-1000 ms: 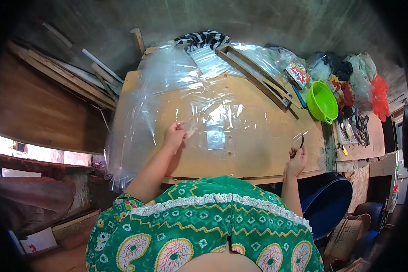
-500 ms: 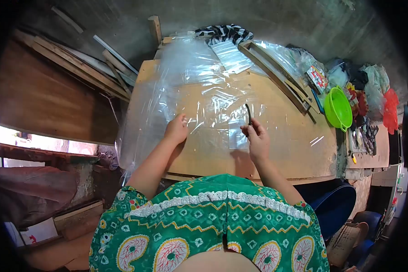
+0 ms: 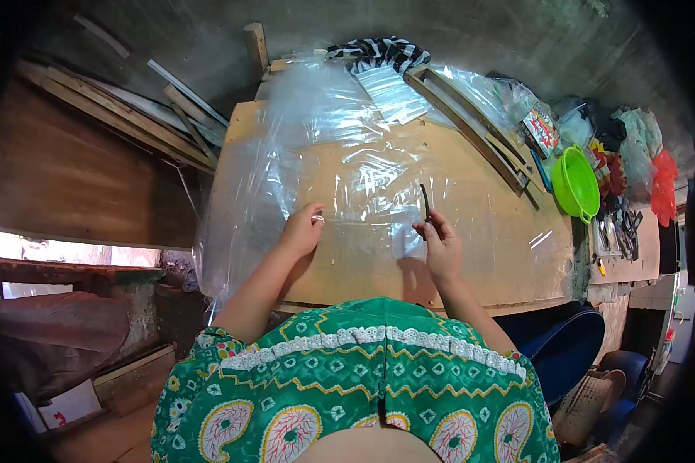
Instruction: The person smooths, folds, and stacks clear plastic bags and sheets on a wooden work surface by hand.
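Note:
My right hand pinches a thin, dark, slightly curved strip that points up and away from me. Just left of these fingers, a small clear plastic bag lies flat on the board. My left hand is closed above the clear plastic sheeting, fingers curled together. A small white bit shows at its fingertips, too small to name. The crinkled sheeting spreads over the left and middle of the wooden tabletop.
A long narrow wooden frame lies at the back right. Beyond it are a bright green plastic basket, several plastic bags and hand tools. Wooden boards lean at the left, and a dark blue tub stands below the table's right edge.
My left hand has turned slightly, and a white bit now shows at its fingertips. My right hand has shifted slightly, still holding the dark strip. The view has tilted a little.

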`<state>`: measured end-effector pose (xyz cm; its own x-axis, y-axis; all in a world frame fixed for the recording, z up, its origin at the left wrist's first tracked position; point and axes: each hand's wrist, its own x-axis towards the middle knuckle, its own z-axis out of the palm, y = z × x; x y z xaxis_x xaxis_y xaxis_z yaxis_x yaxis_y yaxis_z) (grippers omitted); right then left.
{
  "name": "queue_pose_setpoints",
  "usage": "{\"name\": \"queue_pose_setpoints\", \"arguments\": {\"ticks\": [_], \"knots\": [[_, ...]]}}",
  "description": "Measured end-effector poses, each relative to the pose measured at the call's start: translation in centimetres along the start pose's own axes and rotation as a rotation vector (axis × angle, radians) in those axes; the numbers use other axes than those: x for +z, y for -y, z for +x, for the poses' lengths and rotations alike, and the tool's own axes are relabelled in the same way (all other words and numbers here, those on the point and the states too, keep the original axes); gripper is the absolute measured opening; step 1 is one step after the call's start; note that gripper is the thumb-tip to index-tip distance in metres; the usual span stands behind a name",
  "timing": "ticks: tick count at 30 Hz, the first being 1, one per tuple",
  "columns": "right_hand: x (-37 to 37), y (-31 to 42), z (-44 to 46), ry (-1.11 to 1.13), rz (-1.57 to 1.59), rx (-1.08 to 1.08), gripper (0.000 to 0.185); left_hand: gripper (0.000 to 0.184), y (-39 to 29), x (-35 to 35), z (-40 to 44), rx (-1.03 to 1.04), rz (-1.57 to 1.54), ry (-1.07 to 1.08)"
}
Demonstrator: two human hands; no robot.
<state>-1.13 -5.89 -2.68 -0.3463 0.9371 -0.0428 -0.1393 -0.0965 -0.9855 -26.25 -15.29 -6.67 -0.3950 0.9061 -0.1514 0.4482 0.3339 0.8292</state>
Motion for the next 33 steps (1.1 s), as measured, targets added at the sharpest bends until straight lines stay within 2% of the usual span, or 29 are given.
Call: {"name": "queue_pose_setpoints", "arguments": {"ticks": [2, 3, 5, 6, 8, 9, 11, 17, 20, 21, 23, 27, 31, 33], "knots": [[0.0, -0.1, -0.1, 0.011, -0.051, -0.017, 0.029, 0.03, -0.9, 0.2, -0.5, 0.057, 0.293, -0.128], [0.1, -0.1, -0.2, 0.028, -0.088, -0.03, 0.028, 0.03, -1.5, 0.3, -0.8, 0.053, 0.292, -0.128], [0.1, -0.3, -0.2, 0.047, -0.126, -0.041, 0.027, 0.03, -2.9, 0.5, -1.5, -0.041, 0.547, -0.147], [0.1, -0.5, -0.2, 0.049, -0.135, -0.055, 0.027, 0.03, -3.8, 0.4, -1.9, -0.043, 0.546, -0.146], [0.2, -0.8, -0.3, 0.054, -0.146, -0.068, 0.027, 0.034, -4.9, 0.2, -2.5, 0.338, 0.826, -0.236], [0.2, -0.9, -0.3, 0.07, -0.147, -0.08, 0.028, 0.034, -4.8, 0.2, -2.6, 0.335, 0.825, -0.236], [0.3, -0.9, -0.5, 0.09, -0.15, -0.093, 0.028, 0.038, -4.1, 0.2, -2.6, 0.445, 0.827, -0.001], [0.7, -1.6, -1.1, 0.12, -0.213, -0.111, 0.025, 0.038, -2.3, 0.9, -2.0, 0.331, 0.822, -0.083], [0.9, -2.3, -0.9, 0.178, -0.494, -0.193, 0.023, 0.039, -2.1, 1.0, -2.1, 0.328, 0.801, -0.089], [1.1, -2.0, -0.8, 0.18, -0.495, -0.194, 0.023, 0.039, -2.1, 0.9, -2.0, 0.327, 0.801, -0.091], [1.8, -1.1, -0.6, 0.317, -0.769, -0.223, 0.023, 0.039, -2.0, 0.9, -2.0, 0.327, 0.811, -0.084], [2.9, -1.5, 0.3, 0.384, -0.936, -0.376, 0.024, 0.04, -2.2, 0.9, -1.9, 0.297, 0.799, -0.069], [3.5, -2.0, 1.1, 0.523, -0.966, -0.26, 0.025, 0.041, -2.3, 0.7, -1.9, 0.284, 0.808, -0.047], [3.7, -2.9, 1.3, 0.456, -0.983, -0.387, 0.025, 0.041, -2.3, 0.7, -1.9, 0.289, 0.818, -0.049]]}}
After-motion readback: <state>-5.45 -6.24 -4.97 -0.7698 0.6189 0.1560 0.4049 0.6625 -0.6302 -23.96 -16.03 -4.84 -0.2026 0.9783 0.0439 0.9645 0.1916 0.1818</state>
